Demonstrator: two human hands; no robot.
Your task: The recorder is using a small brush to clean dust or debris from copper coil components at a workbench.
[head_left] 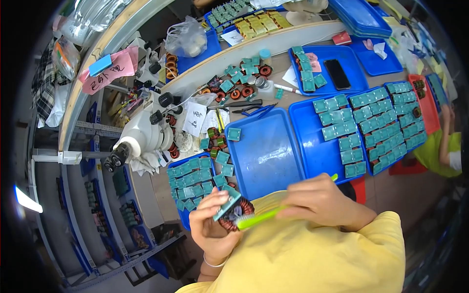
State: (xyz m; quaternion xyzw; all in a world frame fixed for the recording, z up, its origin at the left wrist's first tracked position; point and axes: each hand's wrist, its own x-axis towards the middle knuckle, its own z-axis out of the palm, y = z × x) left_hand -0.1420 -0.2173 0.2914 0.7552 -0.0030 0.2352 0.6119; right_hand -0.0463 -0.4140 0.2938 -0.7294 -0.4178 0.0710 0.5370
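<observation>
My left hand (210, 237) holds up a toroidal coil (247, 209) wound in reddish-brown wire, with a teal circuit board (226, 203) on its upper left side. My fingers and thumb are closed around this part. In my right hand (320, 199) is a bright green brush (264, 216), gripped by its handle. Its bristle end reaches the coil's lower right, and the tip of the handle sticks out above my knuckles. Some fingers of the right hand are blurred. Just beyond both hands lies a blue tray (266, 154) with a bare, scuffed bottom.
Blue trays with rows of teal-board coils stand left (186, 215) and right (310, 156). Pliers (259, 111), a screwdriver (239, 103) and loose coils (235, 93) lie farther back. A white microscope (139, 132) stands at left, a phone (337, 74) in a far tray. Another person's arm (445, 134) shows at far right.
</observation>
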